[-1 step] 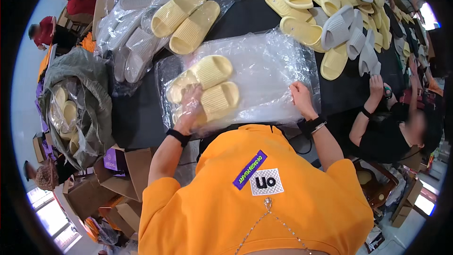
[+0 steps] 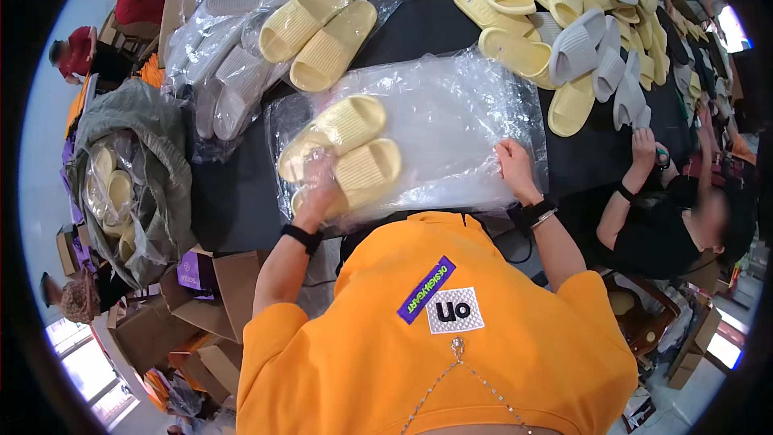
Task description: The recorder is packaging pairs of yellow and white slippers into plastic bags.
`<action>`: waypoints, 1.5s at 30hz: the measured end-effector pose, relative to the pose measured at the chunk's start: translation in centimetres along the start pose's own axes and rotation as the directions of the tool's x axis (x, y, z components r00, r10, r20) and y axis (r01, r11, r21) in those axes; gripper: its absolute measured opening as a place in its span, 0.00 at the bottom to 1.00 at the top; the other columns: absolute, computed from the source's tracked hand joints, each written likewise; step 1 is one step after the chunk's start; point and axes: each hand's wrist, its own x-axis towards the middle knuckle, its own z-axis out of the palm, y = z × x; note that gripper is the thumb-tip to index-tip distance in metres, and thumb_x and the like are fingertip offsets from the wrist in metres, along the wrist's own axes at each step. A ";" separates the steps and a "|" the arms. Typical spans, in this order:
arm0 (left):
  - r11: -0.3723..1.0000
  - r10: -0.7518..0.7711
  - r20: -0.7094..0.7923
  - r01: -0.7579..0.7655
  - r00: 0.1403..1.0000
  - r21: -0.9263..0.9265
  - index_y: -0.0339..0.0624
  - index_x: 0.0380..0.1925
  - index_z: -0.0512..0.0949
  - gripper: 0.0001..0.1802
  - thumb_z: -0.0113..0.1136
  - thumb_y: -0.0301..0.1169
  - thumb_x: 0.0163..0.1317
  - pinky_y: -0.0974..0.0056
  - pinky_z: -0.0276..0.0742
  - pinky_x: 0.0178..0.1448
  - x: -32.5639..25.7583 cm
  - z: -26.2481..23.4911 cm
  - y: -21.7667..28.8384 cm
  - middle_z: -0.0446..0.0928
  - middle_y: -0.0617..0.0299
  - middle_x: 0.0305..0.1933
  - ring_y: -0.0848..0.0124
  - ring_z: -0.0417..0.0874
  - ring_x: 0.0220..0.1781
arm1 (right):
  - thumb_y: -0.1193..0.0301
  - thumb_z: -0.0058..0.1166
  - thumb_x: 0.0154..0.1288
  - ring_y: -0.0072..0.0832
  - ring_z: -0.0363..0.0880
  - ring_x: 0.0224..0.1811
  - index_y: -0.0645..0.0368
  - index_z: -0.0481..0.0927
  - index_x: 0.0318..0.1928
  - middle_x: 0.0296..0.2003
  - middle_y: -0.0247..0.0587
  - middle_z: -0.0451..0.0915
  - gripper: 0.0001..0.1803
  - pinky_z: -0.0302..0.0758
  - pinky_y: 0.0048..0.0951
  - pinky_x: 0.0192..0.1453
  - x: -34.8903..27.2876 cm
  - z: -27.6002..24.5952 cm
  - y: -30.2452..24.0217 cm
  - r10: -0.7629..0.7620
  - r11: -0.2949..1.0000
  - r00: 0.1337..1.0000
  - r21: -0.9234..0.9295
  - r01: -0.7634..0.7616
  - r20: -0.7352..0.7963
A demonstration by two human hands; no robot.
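Note:
A pair of yellow slide slippers [image 2: 366,173] lies side by side at the left end of a stack of clear plastic bags [image 2: 451,125] on the table before me. My left hand [image 2: 320,181], blurred by motion, grips the pair at its near-left part. Plastic film seems to cover that end, but whether the hand is inside a bag or on top I cannot tell. At the right end of the stack, my right hand [image 2: 514,165] has its fingers pinched on the edge of the bag film.
Beyond lie bagged grey slippers [image 2: 241,80] with another yellow pair [image 2: 334,36] on top. Loose yellow and grey slippers [image 2: 576,48] are heaped far right. A grey-green sack [image 2: 153,129] stands left, cardboard boxes [image 2: 161,330] below it. A co-worker [image 2: 684,209] sits at right.
My left hand and the yellow slippers have shifted slightly to the left together. My right hand stays in place on the bag edge.

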 end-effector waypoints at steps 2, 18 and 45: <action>0.984 0.163 -0.261 -0.138 0.952 0.111 0.41 0.33 0.74 0.12 0.55 0.28 0.45 0.55 0.66 0.43 -2.5 -1.1 -2.3 0.73 0.50 0.35 0.53 0.71 0.39 | 0.67 0.48 0.62 0.20 0.71 0.17 0.64 0.75 0.37 0.20 0.34 0.74 0.11 0.69 0.24 0.19 -0.4 0.3 0.0 -0.014 1.000 1.000 0.010 0.014 -0.013; 0.886 0.259 -0.377 -0.375 0.889 -0.275 0.38 0.30 0.69 0.13 0.53 0.22 0.38 0.54 0.63 0.41 5.2 -11.2 4.6 0.68 0.49 0.33 0.49 0.67 0.37 | 0.67 0.50 0.62 0.18 0.70 0.18 0.63 0.74 0.40 0.20 0.31 0.73 0.12 0.67 0.21 0.21 -1.4 0.7 -0.5 -0.052 0.998 0.989 0.040 0.047 0.135; 0.959 0.257 0.038 -0.250 0.966 -0.133 0.42 0.37 0.71 0.16 0.54 0.22 0.44 0.57 0.63 0.45 4.6 -0.6 2.8 0.71 0.59 0.40 0.58 0.69 0.45 | 0.61 0.53 0.59 0.15 0.66 0.25 0.57 0.77 0.35 0.25 0.29 0.74 0.13 0.63 0.20 0.25 10.1 2.0 -10.0 0.071 0.994 0.967 0.064 -0.089 0.245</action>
